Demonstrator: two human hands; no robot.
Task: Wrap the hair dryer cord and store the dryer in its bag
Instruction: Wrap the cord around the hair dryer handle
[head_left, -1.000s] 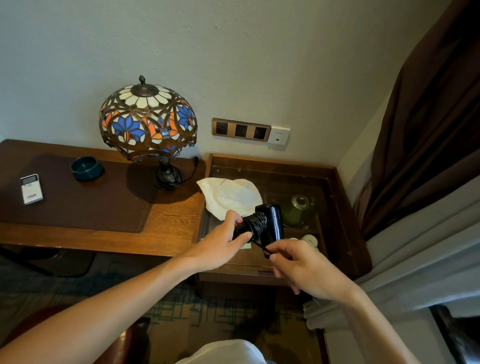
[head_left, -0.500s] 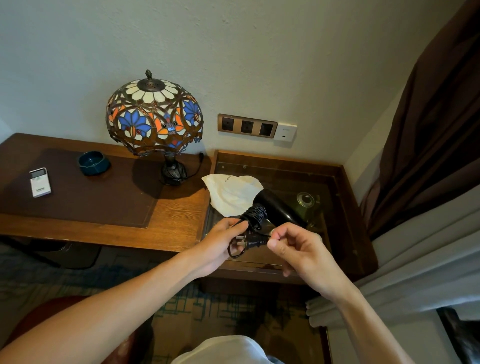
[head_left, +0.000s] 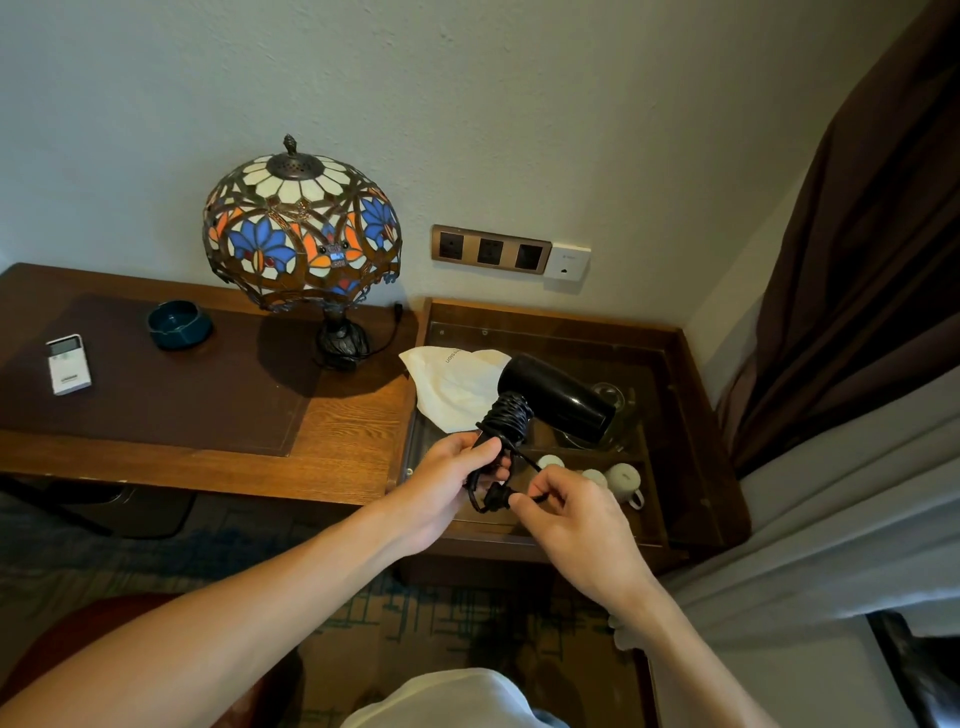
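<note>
Dryer (head_left: 556, 396) swung barrel-right, left hand (head_left: 451, 486) gripping coiled handle, right hand (head_left: 563, 512) pinching plug (head_left: 496, 498); best tucked snugly under a loop.

– Where are the hands?
– Both arms reach in from the near edge, bare. The left hand (head_left: 451, 478) is curled closed, palm turned right.
– And the right hand (head_left: 563, 512)?
– Just right of it, fingertips (head_left: 519, 500) pinched together, nearly touching the left
</note>
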